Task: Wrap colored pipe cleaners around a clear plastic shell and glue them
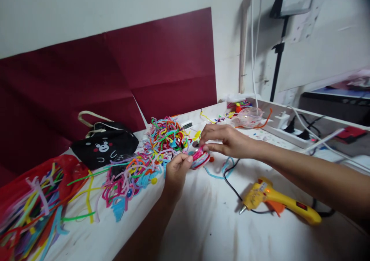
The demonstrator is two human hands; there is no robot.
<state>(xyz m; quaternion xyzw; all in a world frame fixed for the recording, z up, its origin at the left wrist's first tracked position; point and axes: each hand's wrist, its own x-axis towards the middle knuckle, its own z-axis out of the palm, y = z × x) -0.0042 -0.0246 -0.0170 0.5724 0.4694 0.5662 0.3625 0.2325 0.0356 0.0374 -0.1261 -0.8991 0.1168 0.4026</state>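
Observation:
Near the middle of the white table, a small round piece of pink, white and blue fuzzy strands (201, 160) is held between my two hands. My left hand (177, 171) pinches its left edge between thumb and finger. From the right, my right hand (221, 139) has its thumb and fingers closed at the piece's top edge, on a pink part. A light blue strand (215, 175) lies just right of the piece. To the lower right rests a yellow glue gun (260, 197), its nozzle toward the left.
A large heap of colourful fuzzy strands (164, 137) spreads left of my hands. Beyond it stand a black bag (106, 147) and a red bag of strands (72, 176). A small digital display (187, 125), a power strip (289, 135) and cables are at the back and right.

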